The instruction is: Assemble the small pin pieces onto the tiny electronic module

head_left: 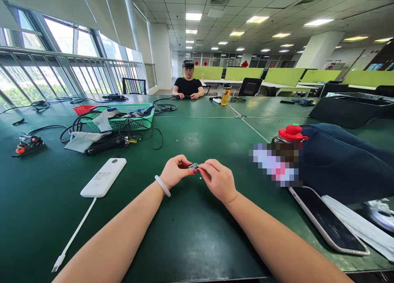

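Between my hands, just above the green table (184,229), is a small dark piece with light markings that looks like a little circuit board (193,166). My left hand (177,170) pinches it from the left between thumb and fingers. From the right, the closed fingertips of my right hand (219,179) meet its edge; whether they hold a second small part is hidden. A tiny pale speck (201,178) lies on the table under the fingers. A pale bracelet (162,186) circles my left wrist.
A white power bank (103,178) with a cable lies left. Behind it stands a green basket (144,123) of cables. On the right are a phone (331,219), a dark blue bag (341,164) and a red-lidded jar (291,133). A person (188,86) sits across the table.
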Motion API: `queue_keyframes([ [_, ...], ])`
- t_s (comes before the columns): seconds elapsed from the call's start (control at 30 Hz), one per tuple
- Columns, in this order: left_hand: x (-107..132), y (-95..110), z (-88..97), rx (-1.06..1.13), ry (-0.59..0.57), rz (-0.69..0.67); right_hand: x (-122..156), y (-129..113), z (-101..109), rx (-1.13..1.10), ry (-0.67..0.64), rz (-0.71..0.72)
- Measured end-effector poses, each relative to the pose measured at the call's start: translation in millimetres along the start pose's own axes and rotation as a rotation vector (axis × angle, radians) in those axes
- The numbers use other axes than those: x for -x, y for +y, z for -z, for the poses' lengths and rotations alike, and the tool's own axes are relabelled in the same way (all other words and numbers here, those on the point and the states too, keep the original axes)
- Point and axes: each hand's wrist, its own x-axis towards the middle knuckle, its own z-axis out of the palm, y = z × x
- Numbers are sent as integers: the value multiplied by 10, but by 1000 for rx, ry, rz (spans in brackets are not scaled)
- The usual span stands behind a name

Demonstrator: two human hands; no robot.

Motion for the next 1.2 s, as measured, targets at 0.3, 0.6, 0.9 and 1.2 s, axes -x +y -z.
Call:
queue_keyframes([
  [0.3, 10, 32, 2, 4, -23, -3, 15, 27, -9, 83, -12, 59],
  [0.6, 7, -18, 31, 122, -97, 64, 28, 54, -1, 89, -30, 86],
  [0.9, -43, -46, 48, 78, 10, 136, -26, 167, -86, 10, -353, -188],
  [1.2, -59, -112, 73, -100, -29, 183, 6, 282, -197, 39, -545, -244],
])
